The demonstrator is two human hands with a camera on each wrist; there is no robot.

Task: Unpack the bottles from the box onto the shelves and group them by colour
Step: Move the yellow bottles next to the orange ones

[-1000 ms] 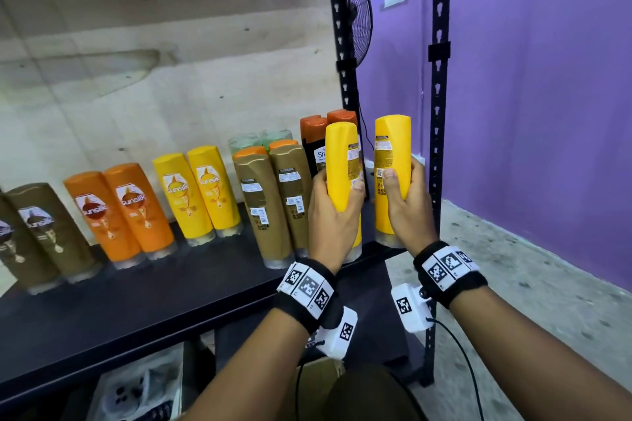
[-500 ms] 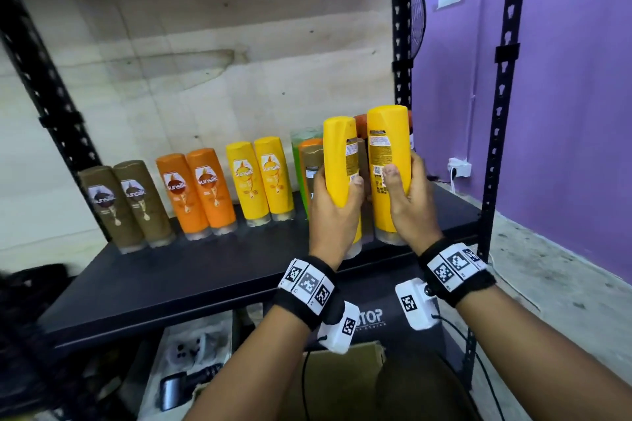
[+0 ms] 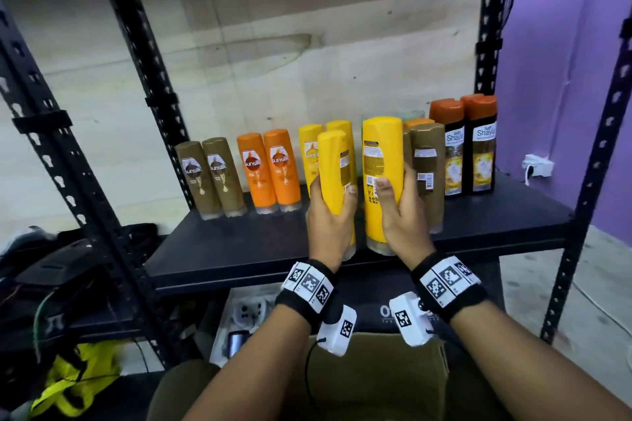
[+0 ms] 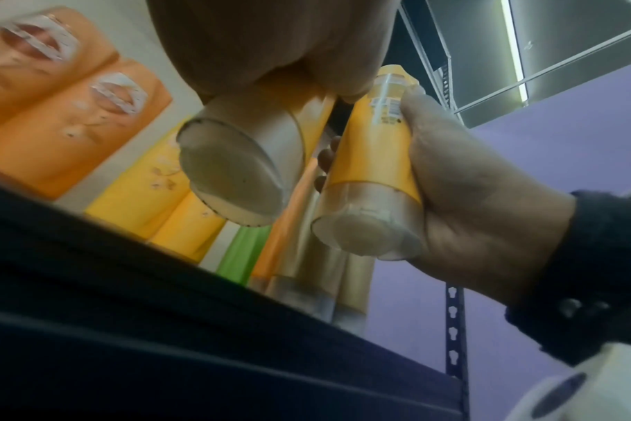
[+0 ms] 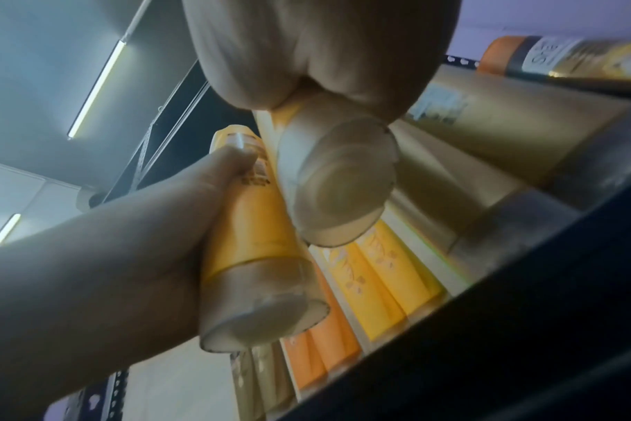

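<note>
My left hand (image 3: 330,215) grips a yellow bottle (image 3: 333,174) cap down, and my right hand (image 3: 400,215) grips a second yellow bottle (image 3: 381,161) beside it. Both hang just above the front of the black shelf (image 3: 239,249), in front of two yellow bottles (image 3: 309,150) standing at the back. In the left wrist view the clear cap of the left hand's bottle (image 4: 235,176) is off the shelf, with the right hand's bottle (image 4: 371,182) next to it. The right wrist view shows the right hand's bottle cap (image 5: 339,185) and the left hand's bottle (image 5: 256,256).
Along the shelf stand two brown bottles (image 3: 212,178), two orange bottles (image 3: 268,171), more brown bottles (image 3: 425,161) and two black bottles with orange caps (image 3: 468,147). A green bottle (image 4: 242,250) stands behind. The cardboard box (image 3: 376,376) sits below my wrists. Black uprights (image 3: 588,181) frame the shelf.
Both hands have carried their yellow bottles left along the shelf, from in front of the brown and black bottles to in front of the standing yellow pair. My head has turned left.
</note>
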